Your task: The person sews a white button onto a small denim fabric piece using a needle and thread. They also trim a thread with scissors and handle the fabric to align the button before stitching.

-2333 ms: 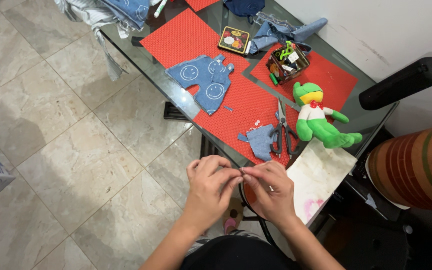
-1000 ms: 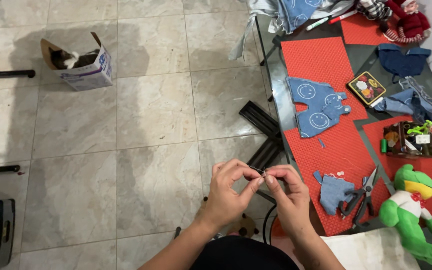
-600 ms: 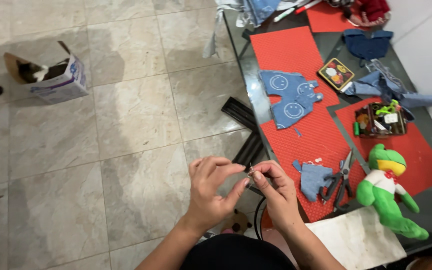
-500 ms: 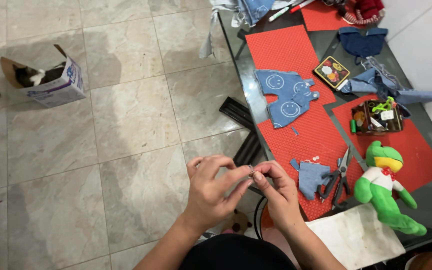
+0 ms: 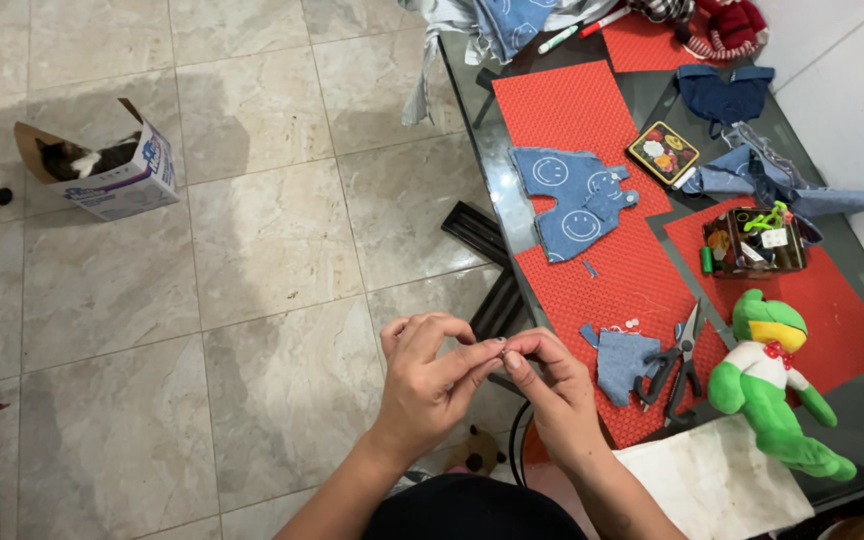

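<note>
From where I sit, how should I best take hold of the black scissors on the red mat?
Take the scissors by the black handle loops, which lie at the near end, toward you, beside the small denim piece. Come from above with the right hand, probably the closer one. The blades point away, toward the far side of the table, and stand slightly open, so avoid that end.

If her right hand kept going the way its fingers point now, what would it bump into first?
Almost at once, the left hand: the right hand points left, fingertips already meeting over something too small to make out.
</note>
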